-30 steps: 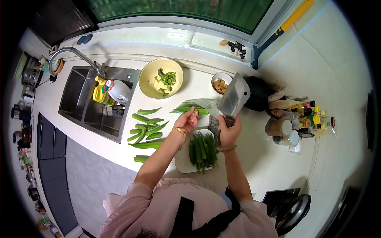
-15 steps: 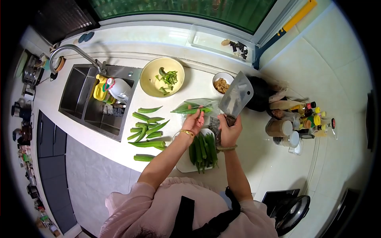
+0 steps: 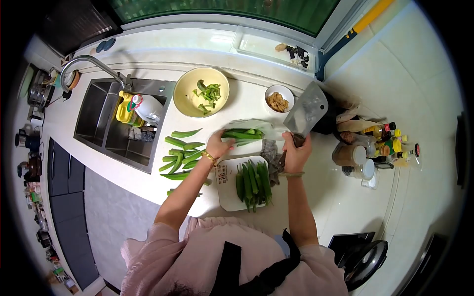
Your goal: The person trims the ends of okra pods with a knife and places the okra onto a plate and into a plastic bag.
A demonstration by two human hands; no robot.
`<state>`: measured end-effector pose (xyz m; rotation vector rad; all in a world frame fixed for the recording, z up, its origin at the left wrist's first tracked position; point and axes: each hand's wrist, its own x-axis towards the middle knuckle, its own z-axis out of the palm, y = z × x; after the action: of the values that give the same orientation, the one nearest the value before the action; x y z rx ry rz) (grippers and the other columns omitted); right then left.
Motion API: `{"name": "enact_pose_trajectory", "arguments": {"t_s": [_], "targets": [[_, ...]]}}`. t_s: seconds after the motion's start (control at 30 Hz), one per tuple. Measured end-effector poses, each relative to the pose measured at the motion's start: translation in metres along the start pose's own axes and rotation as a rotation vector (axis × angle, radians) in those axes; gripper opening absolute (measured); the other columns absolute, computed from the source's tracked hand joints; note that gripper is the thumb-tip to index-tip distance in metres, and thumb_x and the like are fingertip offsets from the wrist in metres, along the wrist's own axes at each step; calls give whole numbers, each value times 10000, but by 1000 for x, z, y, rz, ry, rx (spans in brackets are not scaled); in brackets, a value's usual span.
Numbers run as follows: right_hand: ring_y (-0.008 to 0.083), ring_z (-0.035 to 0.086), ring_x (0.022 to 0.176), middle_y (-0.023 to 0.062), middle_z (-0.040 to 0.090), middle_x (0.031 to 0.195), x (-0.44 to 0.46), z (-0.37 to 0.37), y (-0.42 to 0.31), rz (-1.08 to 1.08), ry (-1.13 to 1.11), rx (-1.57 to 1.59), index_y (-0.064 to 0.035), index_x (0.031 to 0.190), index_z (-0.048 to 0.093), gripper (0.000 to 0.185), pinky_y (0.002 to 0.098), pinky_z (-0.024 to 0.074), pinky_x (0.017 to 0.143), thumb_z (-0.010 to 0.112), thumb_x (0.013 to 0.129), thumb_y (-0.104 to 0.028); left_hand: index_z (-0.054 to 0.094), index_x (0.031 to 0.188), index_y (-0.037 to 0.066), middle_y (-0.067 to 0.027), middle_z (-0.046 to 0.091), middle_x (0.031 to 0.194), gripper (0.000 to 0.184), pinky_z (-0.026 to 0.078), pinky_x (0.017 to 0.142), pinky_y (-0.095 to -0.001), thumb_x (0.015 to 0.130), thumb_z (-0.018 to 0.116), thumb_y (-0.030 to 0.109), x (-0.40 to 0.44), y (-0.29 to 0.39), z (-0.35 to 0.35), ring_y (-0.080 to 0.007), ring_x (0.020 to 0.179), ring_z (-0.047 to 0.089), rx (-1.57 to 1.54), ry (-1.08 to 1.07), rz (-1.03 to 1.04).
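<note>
My left hand [image 3: 219, 145] is curled at the left end of several green okra pods [image 3: 243, 133], which lie on a see-through plastic piece [image 3: 249, 124]. Whether its fingers also grip the plastic is hard to see. In my right hand [image 3: 297, 152] is a cleaver [image 3: 306, 111], its broad blade raised and pointing away from me, held by the dark handle. More okra [image 3: 253, 183] fills the right side of a white tray [image 3: 228, 195] in front of me. A grey patterned cloth [image 3: 270, 153] lies between the tray and my right hand. Loose okra [image 3: 182, 156] is spread on the counter at left.
A cream bowl [image 3: 179, 98] holds cut green pieces. Beside it stands a small white bowl [image 3: 280, 89] of brown pieces. The sink [image 3: 104, 118] with bottles is at left. Jars [image 3: 350, 155] and sauce bottles [image 3: 395, 145] crowd the right, near a dark pot [image 3: 332, 111].
My left hand has moved left and lowered from holding okra up to the pods' left end. My right hand has shifted right with the cleaver, away from the pods. The white tray is more exposed.
</note>
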<state>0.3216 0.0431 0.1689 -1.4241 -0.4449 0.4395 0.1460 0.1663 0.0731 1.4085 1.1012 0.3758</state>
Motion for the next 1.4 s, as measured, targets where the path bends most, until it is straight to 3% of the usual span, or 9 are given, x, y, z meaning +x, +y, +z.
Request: {"name": "enact_pose_trajectory", "arguments": {"t_s": [0.07,0.3,0.4,0.57,0.7,0.83,1.0,1.23,1.4], "targets": [[58,434,464,22,561,653,5,-2,-1,-24,18,-6,-1,907,512,213,214,366,444,631,730,-8,491,1131,-34,-215,584,958,524,473,672,-336,699,658,212,-1,8,-11,-232,585,616,294,30,155],[62,437,460,22,557,650,12,-3,-4,-50,59,11,-5,885,506,212,218,364,437,647,727,-19,551,1058,19,-194,603,886,428,466,695,-390,706,639,245,2,38,-24,-311,733,596,699,196,493],[57,428,453,15,546,625,4,-4,13,8,-12,-110,-14,849,508,187,217,356,426,651,728,-24,604,989,46,-174,618,819,353,468,686,-379,710,636,258,3,29,-29,-305,714,596,602,4,252],[48,458,505,9,560,639,-8,-17,29,32,-74,-135,9,902,527,257,221,388,453,684,725,-93,639,948,91,-135,626,797,224,475,595,-327,746,616,185,-29,38,-32,-242,608,602,523,146,306],[54,469,532,13,571,658,-11,-43,35,-30,-24,-345,12,910,540,282,216,407,509,700,713,-114,652,900,96,-111,630,837,193,473,550,-297,707,636,94,-68,42,-14,-197,609,617,455,-20,392],[55,467,538,12,564,641,-23,-69,35,-27,24,-396,17,919,546,291,217,402,507,698,719,-129,585,1043,119,-72,539,1103,425,409,868,-354,628,658,65,-82,19,29,-255,1068,466,658,-446,766],[52,452,524,10,547,617,-40,-84,16,31,62,-413,19,908,543,282,219,380,477,692,728,-139,528,1131,141,-51,462,1185,520,310,950,-406,631,668,105,-84,22,73,-224,1159,386,921,-649,875],[57,439,499,3,525,596,-52,-94,13,-1,106,-327,13,874,543,255,222,371,460,684,738,-151,566,1009,148,-27,503,1011,444,322,889,-423,588,707,143,-78,33,91,-208,1028,452,1127,-780,832],[47,423,469,6,527,585,-55,-99,13,-97,66,-365,11,822,553,168,208,356,436,654,758,-108,578,940,108,-36,571,828,338,435,680,-297,633,717,127,-72,33,68,-176,780,557,628,-658,716]]}}
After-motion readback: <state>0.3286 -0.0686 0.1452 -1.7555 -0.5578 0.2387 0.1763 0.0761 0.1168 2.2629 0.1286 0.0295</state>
